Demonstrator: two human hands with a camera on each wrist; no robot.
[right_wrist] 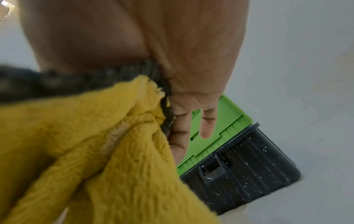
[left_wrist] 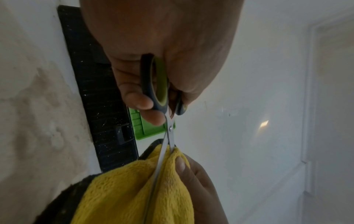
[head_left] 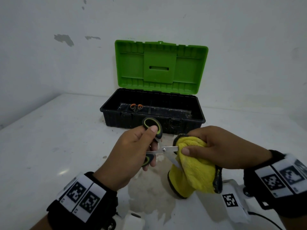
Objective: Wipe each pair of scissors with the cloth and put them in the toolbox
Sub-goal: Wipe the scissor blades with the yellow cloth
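Note:
My left hand (head_left: 141, 146) grips the black-and-green handles of a pair of scissors (head_left: 164, 149), blades spread apart. My right hand (head_left: 207, 146) pinches a yellow cloth (head_left: 194, 166) around one blade; the other blade slants down against the cloth. In the left wrist view the scissors (left_wrist: 168, 125) run from my left hand (left_wrist: 153, 98) into the cloth (left_wrist: 134, 189). The right wrist view shows the cloth (right_wrist: 86, 144) bunched in my right hand (right_wrist: 182, 106). The toolbox (head_left: 152, 123), black with an open green lid, stands behind my hands. Orange-handled scissors (head_left: 136, 107) lie in its left part.
The white tabletop (head_left: 58, 138) has a stained patch near my wrists. A white wall stands close behind the toolbox. The toolbox front wall (left_wrist: 99, 98) and lid (right_wrist: 229, 121) show in both wrist views.

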